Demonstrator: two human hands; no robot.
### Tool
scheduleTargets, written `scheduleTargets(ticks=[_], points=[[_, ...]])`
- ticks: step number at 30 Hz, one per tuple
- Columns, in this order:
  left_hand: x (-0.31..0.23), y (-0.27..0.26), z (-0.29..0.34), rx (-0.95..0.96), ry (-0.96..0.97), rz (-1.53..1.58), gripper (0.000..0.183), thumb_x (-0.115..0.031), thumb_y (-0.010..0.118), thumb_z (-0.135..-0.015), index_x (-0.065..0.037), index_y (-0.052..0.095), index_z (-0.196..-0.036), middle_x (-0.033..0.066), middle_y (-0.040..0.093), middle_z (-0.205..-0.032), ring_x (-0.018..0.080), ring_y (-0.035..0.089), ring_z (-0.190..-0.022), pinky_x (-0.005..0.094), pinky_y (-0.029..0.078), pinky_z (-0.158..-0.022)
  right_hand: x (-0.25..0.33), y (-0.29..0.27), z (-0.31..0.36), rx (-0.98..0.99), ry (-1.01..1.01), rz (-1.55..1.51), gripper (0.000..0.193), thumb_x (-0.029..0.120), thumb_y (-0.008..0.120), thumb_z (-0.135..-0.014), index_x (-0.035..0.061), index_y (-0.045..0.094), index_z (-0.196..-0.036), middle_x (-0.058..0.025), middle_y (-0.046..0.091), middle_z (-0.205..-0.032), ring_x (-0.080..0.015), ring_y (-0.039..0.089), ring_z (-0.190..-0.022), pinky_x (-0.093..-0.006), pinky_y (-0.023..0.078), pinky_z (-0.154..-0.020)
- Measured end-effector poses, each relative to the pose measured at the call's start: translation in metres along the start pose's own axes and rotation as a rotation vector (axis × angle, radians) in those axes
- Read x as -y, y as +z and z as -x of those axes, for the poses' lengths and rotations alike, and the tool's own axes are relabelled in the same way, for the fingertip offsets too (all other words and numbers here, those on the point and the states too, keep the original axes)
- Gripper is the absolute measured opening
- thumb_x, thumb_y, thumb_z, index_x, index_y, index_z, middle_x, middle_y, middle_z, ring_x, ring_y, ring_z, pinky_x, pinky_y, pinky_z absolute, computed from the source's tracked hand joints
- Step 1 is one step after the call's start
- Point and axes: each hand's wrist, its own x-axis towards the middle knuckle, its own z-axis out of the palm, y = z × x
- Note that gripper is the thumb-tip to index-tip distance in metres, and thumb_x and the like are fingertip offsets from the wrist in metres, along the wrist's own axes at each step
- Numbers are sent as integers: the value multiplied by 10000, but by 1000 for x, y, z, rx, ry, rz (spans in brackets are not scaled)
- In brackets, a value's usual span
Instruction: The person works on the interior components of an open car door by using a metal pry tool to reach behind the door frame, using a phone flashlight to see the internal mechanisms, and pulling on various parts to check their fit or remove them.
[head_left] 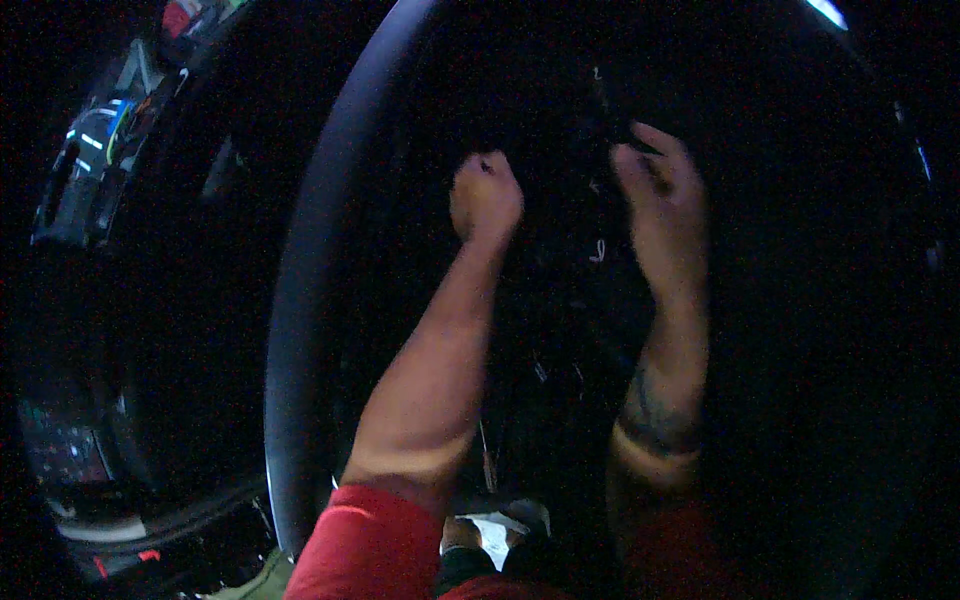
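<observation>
My left hand (487, 195) is curled into a fist near the middle of the view, in front of a very dark surface. What it grips, if anything, is lost in the shadow. Further right, my right hand (660, 190) is raised to about the same height, its fingers bent in a pinch. Something dark seems to lie between those fingers, too dim to name. Between the hands a small pale loop (598, 250) shows against the black.
A long curved, dark grey edge (295, 290) runs down the left of my arms. Beyond it, at the far upper left, are blue and yellow cables (122, 130) beside dark equipment. Low in the middle, a bright white patch (492, 535) shows near my legs. Most surroundings are too dark to make out.
</observation>
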Motion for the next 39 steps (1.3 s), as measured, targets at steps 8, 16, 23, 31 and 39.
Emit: scheduleTargets(ticks=[8, 16, 23, 31, 39], points=[[149, 136, -142, 374, 121, -597, 359, -226, 684, -916, -57, 689, -1232, 196, 684, -1283, 366, 677, -1166, 538, 552, -967, -36, -13, -61, -91, 178, 55, 392, 322, 734, -971, 43, 667, -1238, -94, 692, -1191, -194, 641, -1110, -351, 509, -990], [244, 104, -180, 182, 81, -772, 564, -328, 617, -965, -12, 541, -1426, 237, 622, -1353, 411, 648, -1196, 580, 549, -940, -90, 22, 12, -5, 107, 265, 349, 250, 746, -937, 69, 672, -1226, -114, 678, -1229, -264, 619, -1189, -404, 464, -1064], [251, 61, -41, 290, 155, -651, 471, -304, 544, -1008, -97, 568, -1430, 232, 615, -1372, 413, 651, -1176, 566, 549, -950, -96, -3, 139, -14, 77, 465, 294, 155, 749, -928, 62, 668, -1196, -96, 687, -1187, -239, 633, -1145, -393, 483, -1033], [267, 12, 40, 482, 2, -560, 441, -277, 551, -995, -113, 593, -1402, 225, 657, -1283, 401, 688, -1073, 541, 567, -899, -88, 158, 18, -412, 105, -260, 302, 271, 720, -969, 19, 692, -1134, -92, 709, -1080, -180, 640, -1004, -346, 512, -923], [246, -11, 99, 433, -35, -461, 433, -260, 555, -987, -98, 599, -1386, 209, 685, -1218, 383, 702, -1035, 525, 571, -875, -46, 241, -98, 133, 57, -154, 394, 255, 768, -905, 22, 652, -1201, -78, 691, -1065, -180, 644, -986, -356, 525, -920]])
